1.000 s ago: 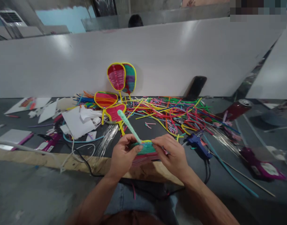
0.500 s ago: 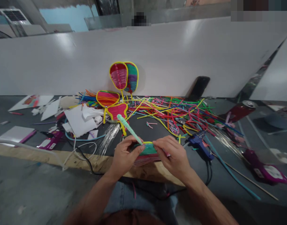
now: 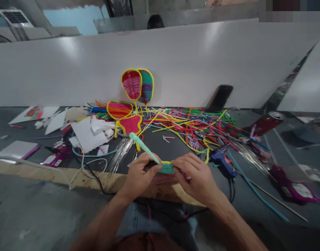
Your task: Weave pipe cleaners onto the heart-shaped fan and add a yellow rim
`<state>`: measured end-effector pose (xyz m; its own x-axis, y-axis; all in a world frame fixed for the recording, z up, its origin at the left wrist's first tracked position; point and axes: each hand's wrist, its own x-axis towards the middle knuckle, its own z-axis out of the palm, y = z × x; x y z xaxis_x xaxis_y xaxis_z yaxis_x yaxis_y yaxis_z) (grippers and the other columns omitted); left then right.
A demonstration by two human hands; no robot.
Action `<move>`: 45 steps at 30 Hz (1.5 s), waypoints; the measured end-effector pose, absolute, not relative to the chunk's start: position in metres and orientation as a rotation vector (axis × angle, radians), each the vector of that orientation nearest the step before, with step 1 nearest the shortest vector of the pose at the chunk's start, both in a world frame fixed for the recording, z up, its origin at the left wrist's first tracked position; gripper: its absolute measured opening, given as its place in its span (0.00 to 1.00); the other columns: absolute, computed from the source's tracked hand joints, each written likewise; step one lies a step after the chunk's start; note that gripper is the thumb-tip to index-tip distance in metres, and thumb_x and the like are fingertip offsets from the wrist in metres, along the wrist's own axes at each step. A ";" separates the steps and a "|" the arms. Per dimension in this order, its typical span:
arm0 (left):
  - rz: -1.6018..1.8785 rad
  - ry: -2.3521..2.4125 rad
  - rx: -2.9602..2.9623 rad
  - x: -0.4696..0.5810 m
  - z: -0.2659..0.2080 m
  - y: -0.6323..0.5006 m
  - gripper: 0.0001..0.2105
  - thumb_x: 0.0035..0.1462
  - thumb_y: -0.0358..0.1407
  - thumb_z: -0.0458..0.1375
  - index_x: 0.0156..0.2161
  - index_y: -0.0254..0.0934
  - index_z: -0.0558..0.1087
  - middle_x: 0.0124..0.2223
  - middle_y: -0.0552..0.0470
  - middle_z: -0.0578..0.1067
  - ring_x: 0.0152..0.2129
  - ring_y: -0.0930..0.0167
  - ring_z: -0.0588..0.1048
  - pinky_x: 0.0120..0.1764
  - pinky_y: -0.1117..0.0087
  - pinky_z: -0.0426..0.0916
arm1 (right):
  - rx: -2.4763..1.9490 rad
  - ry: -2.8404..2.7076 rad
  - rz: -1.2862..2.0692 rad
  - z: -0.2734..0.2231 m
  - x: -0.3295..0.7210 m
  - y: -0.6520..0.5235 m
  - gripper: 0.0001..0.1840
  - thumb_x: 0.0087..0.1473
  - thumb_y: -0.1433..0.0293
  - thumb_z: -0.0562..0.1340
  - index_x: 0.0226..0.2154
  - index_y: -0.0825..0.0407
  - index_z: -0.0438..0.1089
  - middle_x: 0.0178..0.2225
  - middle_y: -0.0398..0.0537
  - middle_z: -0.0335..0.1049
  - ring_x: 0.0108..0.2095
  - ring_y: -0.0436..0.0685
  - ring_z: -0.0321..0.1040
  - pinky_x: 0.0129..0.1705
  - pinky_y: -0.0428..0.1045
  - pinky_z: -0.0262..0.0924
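Note:
Between my two hands is a fan-shaped pipe-cleaner piece (image 3: 166, 169), teal above and pink below, with a yellow strip along its top edge. My left hand (image 3: 140, 176) is closed on its left side, thumb on the front. A fuzzy mint-green stem (image 3: 144, 148) slants up and left from beside that thumb. My right hand (image 3: 195, 176) pinches the yellow edge at the right; its palm side hides that end of the piece. A yellow pipe cleaner (image 3: 207, 156) shows just beyond the right knuckles, beside a blue glue gun (image 3: 224, 162).
Finished-looking yellow-rimmed fans (image 3: 132, 84) lean on the white partition (image 3: 183, 66). Loose pipe cleaners (image 3: 173, 120) are heaped behind my hands. A phone (image 3: 220, 98), a red can (image 3: 268, 122) and a purple device (image 3: 293, 186) are at right. Paper scraps (image 3: 88, 134) and cables lie left.
The yellow pipe cleaner beyond my right hand has shifted right and now curves upright near the glue gun. Both hands keep their grip, with the piece tilted slightly differently.

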<state>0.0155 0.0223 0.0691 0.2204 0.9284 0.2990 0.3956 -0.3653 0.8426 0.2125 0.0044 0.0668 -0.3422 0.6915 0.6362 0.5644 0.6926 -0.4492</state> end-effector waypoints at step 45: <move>1.234 1.177 0.599 0.008 0.035 0.046 0.15 0.26 0.32 0.72 0.25 0.33 0.74 0.20 0.57 0.74 0.16 0.77 0.71 0.23 0.76 0.67 | -1.020 -1.463 1.542 0.027 0.212 0.017 0.16 0.55 0.62 0.59 0.44 0.49 0.74 0.43 0.46 0.75 0.42 0.56 0.71 0.47 0.51 0.64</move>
